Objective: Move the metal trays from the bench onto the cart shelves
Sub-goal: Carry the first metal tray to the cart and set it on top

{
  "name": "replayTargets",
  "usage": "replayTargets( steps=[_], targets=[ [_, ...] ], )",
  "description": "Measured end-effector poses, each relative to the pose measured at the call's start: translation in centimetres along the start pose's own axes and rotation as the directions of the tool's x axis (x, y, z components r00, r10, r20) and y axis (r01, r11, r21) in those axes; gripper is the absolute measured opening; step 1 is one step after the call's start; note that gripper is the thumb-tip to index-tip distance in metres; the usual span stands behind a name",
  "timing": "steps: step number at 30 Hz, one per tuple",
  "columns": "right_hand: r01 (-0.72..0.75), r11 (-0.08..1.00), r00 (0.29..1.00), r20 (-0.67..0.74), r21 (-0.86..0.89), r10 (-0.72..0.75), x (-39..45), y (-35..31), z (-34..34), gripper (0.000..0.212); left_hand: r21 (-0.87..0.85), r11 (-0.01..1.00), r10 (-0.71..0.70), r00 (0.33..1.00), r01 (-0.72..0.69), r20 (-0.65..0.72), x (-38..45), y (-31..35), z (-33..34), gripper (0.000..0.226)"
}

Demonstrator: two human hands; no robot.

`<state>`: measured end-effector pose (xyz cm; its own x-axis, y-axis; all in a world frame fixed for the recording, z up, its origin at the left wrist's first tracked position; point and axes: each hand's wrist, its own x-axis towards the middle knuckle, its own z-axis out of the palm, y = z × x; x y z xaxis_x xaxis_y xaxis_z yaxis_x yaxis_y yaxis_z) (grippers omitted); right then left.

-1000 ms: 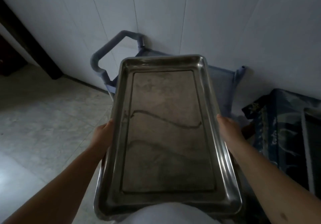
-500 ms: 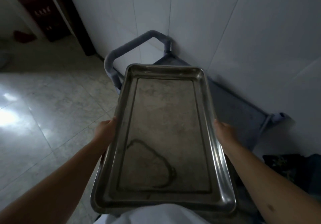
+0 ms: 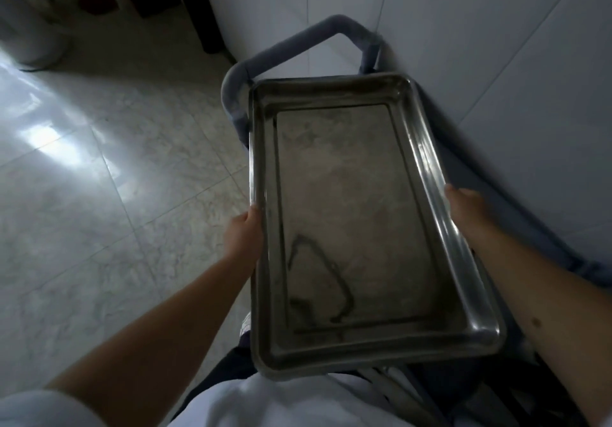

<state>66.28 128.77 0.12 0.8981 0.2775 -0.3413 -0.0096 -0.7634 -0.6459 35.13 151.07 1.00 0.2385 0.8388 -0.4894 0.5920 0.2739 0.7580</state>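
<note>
I hold a long rectangular metal tray (image 3: pixel 357 214) flat in front of me, its floor dull and marked with a dark wavy ring. My left hand (image 3: pixel 243 236) grips the tray's left long rim, fingers underneath. On the right long rim, my right hand (image 3: pixel 465 209) grips the same way. The tray hovers over the blue-grey cart (image 3: pixel 470 174), whose tubular handle (image 3: pixel 298 45) curves just beyond the tray's far end. The cart shelf under the tray is mostly hidden.
A white panelled wall (image 3: pixel 480 29) runs close along the cart's right side. Pale marble floor tiles (image 3: pixel 99 178) spread to the left. A dark door frame (image 3: pixel 202 5) and a pale round bin (image 3: pixel 33 39) stand at the far left.
The view has swung left and down. The tray has come over the cart and closer to its handle. The dark patterned bench on the right has left the view. Both hands keep their grip.
</note>
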Motion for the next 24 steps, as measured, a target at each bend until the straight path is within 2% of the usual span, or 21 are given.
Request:
replayTargets(
  steps=[3, 7, 9, 12, 15, 17, 19, 21, 22, 24],
  targets=[
    [0.006, 1.000, 1.000, -0.001, -0.007, -0.006, 1.9, -0.3, -0.1, 0.048, -0.101, 0.994, -0.039, 0.999, 0.041, 0.016, -0.4, -0.1, 0.9, 0.050],
    [0.004, 0.992, 1.000, 0.017, -0.122, -0.002, 3.8, -0.8, 0.2, 0.054, -0.170, 0.984, -0.048, 0.999, 0.047, -0.004, -1.5, 0.6, 2.5, 0.048],
    [-0.010, 0.986, 1.000, -0.022, -0.165, 0.007, 4.1, -1.1, 0.5, 0.056, -0.191, 0.980, -0.061, 0.998, 0.061, 0.009, -1.9, 0.7, 3.0, 0.050],
    [-0.050, 0.973, 0.986, -0.164, -0.226, 0.013, 2.4, -1.4, 0.6, 0.053, -0.205, 0.974, -0.087, 0.996, 0.092, 0.037, -1.8, 0.2, 3.1, 0.047],
    [-0.057, 0.983, 0.919, -0.393, -0.175, -0.017, -2.7, -0.3, 0.6, 0.050, -0.211, 0.972, -0.070, 0.985, 0.102, 0.156, -0.9, -0.5, 2.4, 0.047],
    [-0.075, 0.989, 0.891, -0.454, -0.126, 0.009, -7.7, 1.0, 0.9, 0.050, -0.213, 0.969, -0.065, 0.964, 0.123, 0.258, -0.2, -0.8, 1.9, 0.048],
    [-0.136, 0.990, 0.841, -0.532, -0.029, 0.100, -13.8, 2.5, 1.8, 0.048, -0.223, 0.959, -0.082, 0.925, 0.174, 0.371, 0.4, -0.9, 1.3, 0.045],
    [-0.212, 0.969, 0.742, -0.625, 0.126, 0.243, -20.0, 3.7, 3.8, 0.046, -0.205, 0.958, -0.093, 0.894, 0.200, 0.439, 1.1, -1.0, 0.7, 0.042],
    [-0.264, 0.931, 0.687, -0.628, 0.251, 0.364, -22.9, 4.1, 5.3, 0.048, -0.187, 0.963, -0.083, 0.879, 0.192, 0.470, 1.4, -1.1, 0.5, 0.041],
    [-0.356, 0.779, 0.615, -0.498, 0.517, 0.611, -27.5, 4.0, 8.8, 0.050, -0.170, 0.969, -0.064, 0.842, 0.182, 0.536, 2.1, -1.3, 0.1, 0.037]
  ],
)
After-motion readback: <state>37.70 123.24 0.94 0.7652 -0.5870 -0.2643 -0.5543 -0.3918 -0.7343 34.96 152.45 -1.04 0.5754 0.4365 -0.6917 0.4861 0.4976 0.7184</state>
